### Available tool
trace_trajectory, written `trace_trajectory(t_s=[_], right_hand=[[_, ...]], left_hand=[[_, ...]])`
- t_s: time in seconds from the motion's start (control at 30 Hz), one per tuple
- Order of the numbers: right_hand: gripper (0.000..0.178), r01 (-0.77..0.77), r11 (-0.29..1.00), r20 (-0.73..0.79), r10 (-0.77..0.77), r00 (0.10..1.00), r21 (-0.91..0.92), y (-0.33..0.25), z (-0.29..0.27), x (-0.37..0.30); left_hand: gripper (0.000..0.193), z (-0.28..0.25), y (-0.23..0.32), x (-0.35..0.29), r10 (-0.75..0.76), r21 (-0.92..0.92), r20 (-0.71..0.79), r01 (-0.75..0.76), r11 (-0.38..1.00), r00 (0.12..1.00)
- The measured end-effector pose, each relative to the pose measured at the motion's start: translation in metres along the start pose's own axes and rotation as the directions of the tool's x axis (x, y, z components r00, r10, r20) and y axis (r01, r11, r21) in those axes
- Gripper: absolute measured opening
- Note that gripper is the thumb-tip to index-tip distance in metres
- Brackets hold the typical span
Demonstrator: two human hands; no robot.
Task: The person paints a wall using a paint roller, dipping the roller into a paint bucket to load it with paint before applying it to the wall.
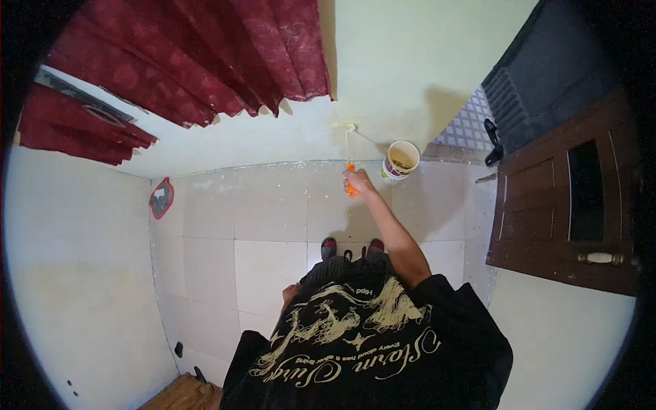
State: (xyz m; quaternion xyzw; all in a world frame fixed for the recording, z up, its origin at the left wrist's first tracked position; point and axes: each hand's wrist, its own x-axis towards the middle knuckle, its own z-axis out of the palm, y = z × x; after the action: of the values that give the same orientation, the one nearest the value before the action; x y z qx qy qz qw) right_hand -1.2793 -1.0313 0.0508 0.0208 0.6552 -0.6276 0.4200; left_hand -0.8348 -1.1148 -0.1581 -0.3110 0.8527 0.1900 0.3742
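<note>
My right hand point(357, 182) is closed around the orange handle of a small paint roller point(352, 168). From the handle a thin wire frame runs up to the pale roller head point(344, 127), which lies against the lower part of the cream wall point(389, 82). Just right of the roller, a white paint bucket point(387, 169) stands on the floor by the wall, with yellowish paint visible inside. Beside my left hip hangs my left hand point(290, 293), partly covered by my black shirt; its fingers do not show clearly.
Dark red curtains point(225, 58) hang at the upper left. A brown wooden door point(540, 201) stands open at the right, near a dark curtain point(540, 89). Paint specks dot the tiled floor point(273, 205). A red-rimmed grey object point(161, 198) leans in the left corner.
</note>
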Motion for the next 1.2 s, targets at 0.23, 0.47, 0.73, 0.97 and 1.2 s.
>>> trace_trajectory(t_s=[0.23,0.47,0.73,0.97,1.2], right_hand=[[0.021,0.11,0.973,0.232,-0.061,0.971,-0.202,0.041,-0.071,-0.085],[0.009,-0.002,0.869,0.197,0.114,0.974,-0.494,0.127,-0.146,-0.102],[0.016,0.102,0.667,0.431,0.35,0.831,-0.738,0.158,-0.14,-0.106],[0.015,0.507,0.357,0.618,0.377,0.69,-0.785,0.13,-0.077,-0.092],[0.015,0.769,0.096,0.708,0.474,0.523,-0.632,0.14,0.017,-0.116]], left_hand=[[0.038,0.07,0.023,0.009,-0.12,-0.31,-0.081,0.089,0.947,0.989],[0.027,0.089,0.083,-0.059,0.093,-0.085,-0.362,-0.132,0.988,0.928],[0.026,0.117,0.109,-0.163,-0.344,-0.354,-0.444,0.19,0.916,0.827],[0.026,0.116,0.121,-0.194,-0.678,-0.842,-0.24,0.199,0.502,0.695],[0.015,0.121,0.134,-0.229,-0.872,-0.914,-0.095,-0.388,-0.114,0.48]])
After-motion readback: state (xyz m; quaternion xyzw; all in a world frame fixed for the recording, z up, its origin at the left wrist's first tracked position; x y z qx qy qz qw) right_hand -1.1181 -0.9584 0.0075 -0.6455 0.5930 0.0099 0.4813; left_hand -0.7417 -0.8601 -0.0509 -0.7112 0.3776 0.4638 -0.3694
